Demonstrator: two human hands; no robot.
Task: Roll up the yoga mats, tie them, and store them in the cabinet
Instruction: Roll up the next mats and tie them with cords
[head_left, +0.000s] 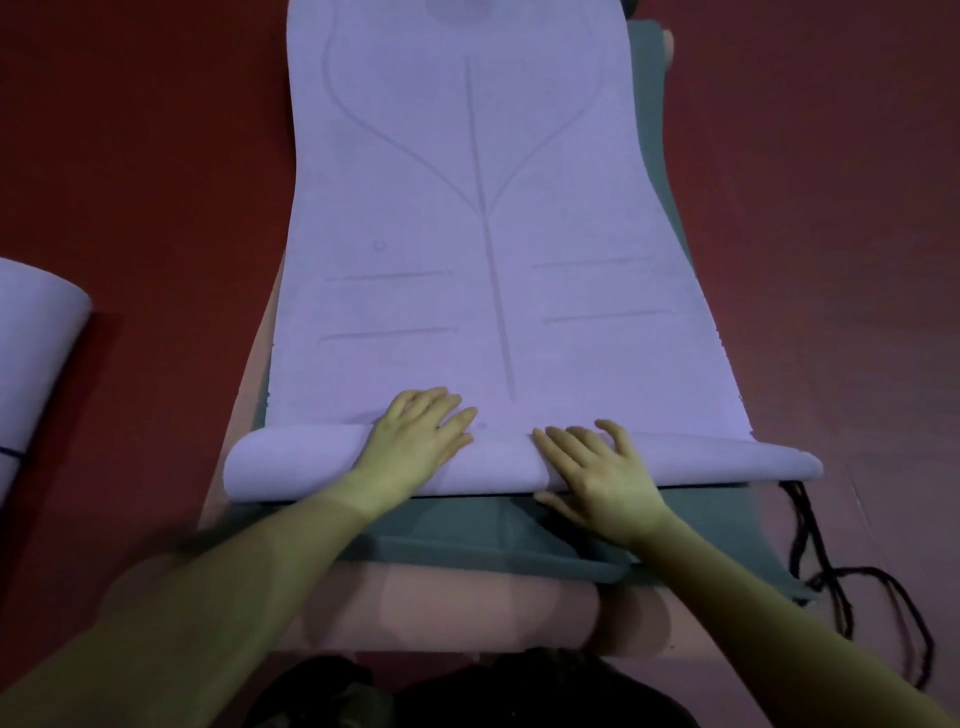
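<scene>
red floor (156, 156), dark clothing (519, 691) at bottom edge

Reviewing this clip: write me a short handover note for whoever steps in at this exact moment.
Left hand and right hand: both flat, fingers spread, pressing on the started roll at the near end of the purple mat; neither grips anything.
Stack: the purple mat lies on a grey-green mat, which lies on a pink mat, on the red floor.
Dark cords lie on the floor to the right.
A rolled purple mat lies at the left edge.
Left: finish this roll, tie it, roll the other two, store. No cabinet in view.
</scene>
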